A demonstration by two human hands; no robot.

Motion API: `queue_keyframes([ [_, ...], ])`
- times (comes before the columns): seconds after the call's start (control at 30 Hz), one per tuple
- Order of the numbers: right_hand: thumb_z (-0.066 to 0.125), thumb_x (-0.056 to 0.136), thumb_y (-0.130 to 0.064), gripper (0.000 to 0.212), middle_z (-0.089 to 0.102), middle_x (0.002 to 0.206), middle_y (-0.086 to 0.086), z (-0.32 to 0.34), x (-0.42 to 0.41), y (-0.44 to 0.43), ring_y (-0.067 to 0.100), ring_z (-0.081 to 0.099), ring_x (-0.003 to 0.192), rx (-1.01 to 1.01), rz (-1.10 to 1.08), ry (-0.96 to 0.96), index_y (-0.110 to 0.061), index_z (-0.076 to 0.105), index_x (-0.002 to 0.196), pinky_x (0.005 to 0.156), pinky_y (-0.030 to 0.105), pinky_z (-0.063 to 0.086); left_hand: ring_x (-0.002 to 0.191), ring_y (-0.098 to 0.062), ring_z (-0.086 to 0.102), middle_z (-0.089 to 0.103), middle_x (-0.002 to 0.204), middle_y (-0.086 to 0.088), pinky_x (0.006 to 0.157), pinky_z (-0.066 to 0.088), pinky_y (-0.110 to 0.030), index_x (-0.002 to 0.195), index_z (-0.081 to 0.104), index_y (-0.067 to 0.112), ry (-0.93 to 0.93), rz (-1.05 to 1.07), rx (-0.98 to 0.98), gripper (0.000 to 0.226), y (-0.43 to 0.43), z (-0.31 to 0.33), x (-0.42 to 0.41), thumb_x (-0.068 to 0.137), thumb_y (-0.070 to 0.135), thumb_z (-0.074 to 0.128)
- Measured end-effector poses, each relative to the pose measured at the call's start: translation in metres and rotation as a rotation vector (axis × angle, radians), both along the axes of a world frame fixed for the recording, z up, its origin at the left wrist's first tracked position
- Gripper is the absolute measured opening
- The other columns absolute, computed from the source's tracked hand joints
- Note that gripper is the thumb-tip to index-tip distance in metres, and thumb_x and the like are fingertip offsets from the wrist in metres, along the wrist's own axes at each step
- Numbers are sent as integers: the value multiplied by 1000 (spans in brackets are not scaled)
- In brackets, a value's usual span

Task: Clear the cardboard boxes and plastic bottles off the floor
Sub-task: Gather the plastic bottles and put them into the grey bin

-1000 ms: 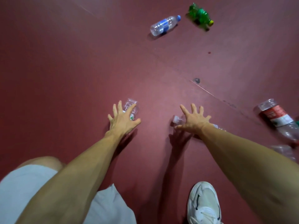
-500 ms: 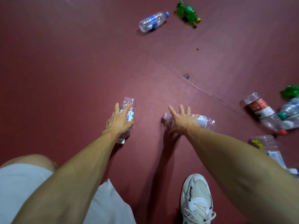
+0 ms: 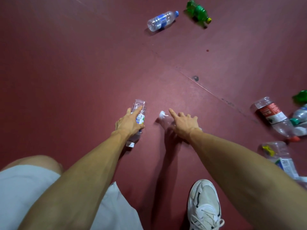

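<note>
**Both grips have now closed on a bottle**

A second ago your fingers were spread wide above the floor [image 3: 66, 72]. Now they are curled.

Your left grip [image 3: 128, 124] is wrapped round the labelled clear bottle [image 3: 138, 112]. One finger lies straight along it. The bottle's bottom sticks out past your fingertips and its cap points back at you. I cannot tell if it has left the floor yet.

Your right grip [image 3: 184, 124] was flat on top of the other clear bottle [image 3: 163, 119] half a second ago. Now most of its fingers are bent over it and one finger points ahead. Only the neck and white cap show, just to the left of that grip. Your thumb is hidden, so the hold may not be firm.

I think both bottles are about ready to lift.

There is more to pick up. A blue-label bottle [image 3: 162, 20] and a green bottle [image 3: 197, 11] lie far ahead of your grips. A red-label bottle [image 3: 272, 116] and a few others lie well off to the right of your right grip. No cardboard boxes are in view.
</note>
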State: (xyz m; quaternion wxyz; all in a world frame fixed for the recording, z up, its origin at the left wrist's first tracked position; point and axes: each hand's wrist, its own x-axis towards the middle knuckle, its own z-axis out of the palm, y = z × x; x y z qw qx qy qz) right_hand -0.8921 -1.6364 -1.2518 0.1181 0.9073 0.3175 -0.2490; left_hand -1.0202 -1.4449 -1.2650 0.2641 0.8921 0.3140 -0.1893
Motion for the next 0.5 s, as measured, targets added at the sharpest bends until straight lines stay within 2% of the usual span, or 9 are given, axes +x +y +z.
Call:
queue_keyframes([
  [0.1,43,98,-62,81,35,150,10,-1,1,6,35,48,127,95,-41,11,-36,-5,159,99,53,40,125,-39,55,25,159,0,101,44,-47,153,15,54,-2,-6,4,86,0,0,0,86,49,70],
  [0.17,51,94,-63,90,21,157,12,-1,-1,5,37,41,134,115,-33,72,-38,-8,158,101,55,43,125,-39,55,25,159,-2,101,45,-47,153,15,54,4,-8,9,86,-1,-1,1,87,50,70],
  [0.27,68,88,-47,106,-4,165,12,-1,-3,3,38,25,144,108,17,204,-40,-13,156,103,56,45,124,-39,55,25,159,-2,101,45,-46,152,16,54,8,-9,11,86,-1,-2,2,86,50,70],
  [0.37,62,91,-22,100,-12,165,11,-4,-4,-1,38,25,144,109,79,221,-38,-11,157,104,52,46,124,-39,55,27,157,-3,100,45,-47,153,16,53,9,-17,3,85,1,-4,1,86,50,70],
  [0.43,57,94,-19,92,-10,166,9,-7,-4,-2,37,24,145,129,79,177,-37,-6,158,103,52,46,124,-39,55,27,156,-3,101,45,-47,153,16,53,9,-16,3,86,1,-5,1,86,51,70],
  [0.5,56,98,-26,85,-12,166,7,-8,-1,-1,35,15,149,149,60,139,-35,-3,159,103,53,46,124,-39,55,27,157,-2,101,45,-47,153,16,53,7,-14,5,86,1,-5,2,86,51,70],
])
